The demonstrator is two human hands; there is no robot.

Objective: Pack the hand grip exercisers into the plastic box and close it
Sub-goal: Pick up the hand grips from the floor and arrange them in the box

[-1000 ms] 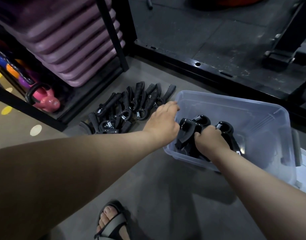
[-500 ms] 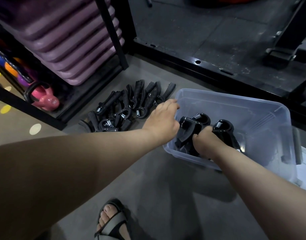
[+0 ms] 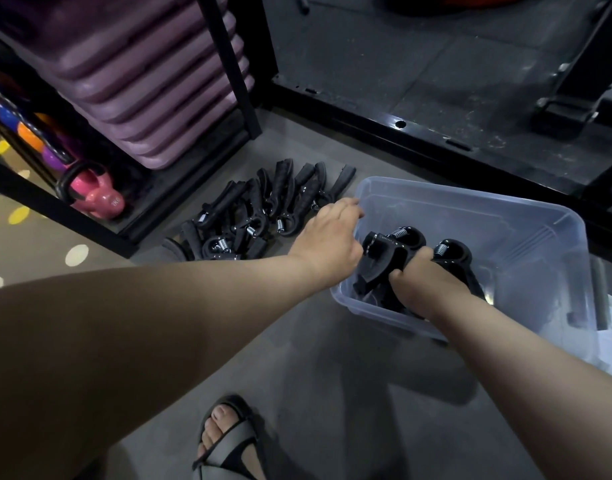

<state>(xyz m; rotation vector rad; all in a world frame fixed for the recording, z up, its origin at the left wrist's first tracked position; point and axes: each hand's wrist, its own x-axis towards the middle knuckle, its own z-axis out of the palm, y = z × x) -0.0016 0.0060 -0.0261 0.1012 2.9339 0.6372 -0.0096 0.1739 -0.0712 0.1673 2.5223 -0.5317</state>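
1. Looking down from head height at a grey floor, two bare arms reach forward to a clear plastic box, which stands open on the floor at the right.
2. The right hand is inside the box at its near side. Its fingers are curled tight round black hand grip exercisers whose spring ends point up.
3. The left hand is at the box's left wall, fingers bent over the rim, holding it.
4. A loose pile of more black exercisers lies on the floor just left of the box, beside the left hand.
5. Behind the pile, a black rack holds stacked purple step platforms and a pink kettlebell.
6. A sandalled foot shows at the bottom edge.
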